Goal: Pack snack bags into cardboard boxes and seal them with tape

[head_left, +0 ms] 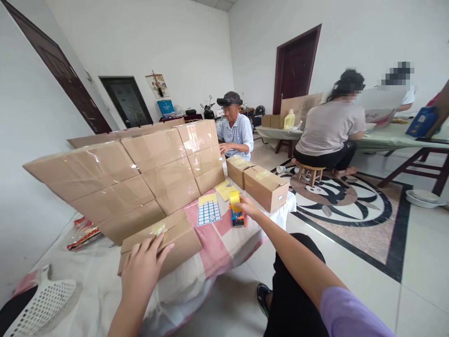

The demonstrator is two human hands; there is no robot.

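Head view: cardboard box is pinned flat by left hand, steadying its taped seam. Tape dispenser is grasped by right hand, resting on the table.

The left hand rests on a flat carton at the near edge of the table. To its right, the right hand touches a tape dispenser. A label sheet lies between carton and dispenser. Behind them rises a stack of boxes; right of the stack sit two boxes. A seated person is behind those, apparently at the table's far end.
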